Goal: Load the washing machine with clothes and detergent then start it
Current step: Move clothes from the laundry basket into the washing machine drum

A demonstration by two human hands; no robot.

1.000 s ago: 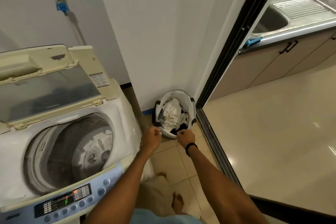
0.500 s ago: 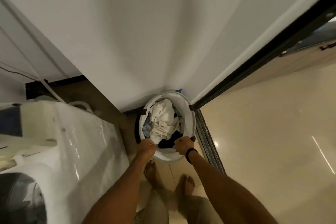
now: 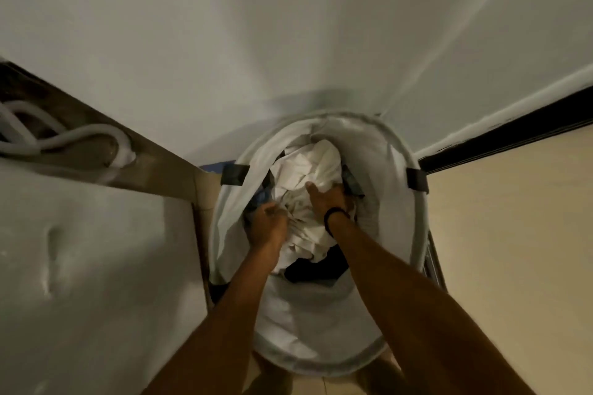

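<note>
A round white laundry basket (image 3: 236,202) stands on the floor against the wall, directly below me. It holds a crumpled white cloth (image 3: 309,163) on top of a dark garment (image 3: 316,269) and some bluish pieces. Both my hands are down inside the basket. My left hand (image 3: 268,228) has its fingers curled into the left side of the white cloth. My right hand (image 3: 325,199), a black band on its wrist, lies on the cloth's right side with the thumb out and the fingers dug into the folds. The washing machine's drum and panel are out of view.
The washing machine's white side (image 3: 80,250) fills the left, close beside the basket. A pale hose (image 3: 80,138) lies coiled behind it. A white wall (image 3: 288,42) rises behind the basket. A black door track (image 3: 513,128) and beige floor tiles (image 3: 513,250) lie to the right.
I have bent much closer over the basket. Both hands have left the near rim and gone down into the clothes, closing on the white cloth.
</note>
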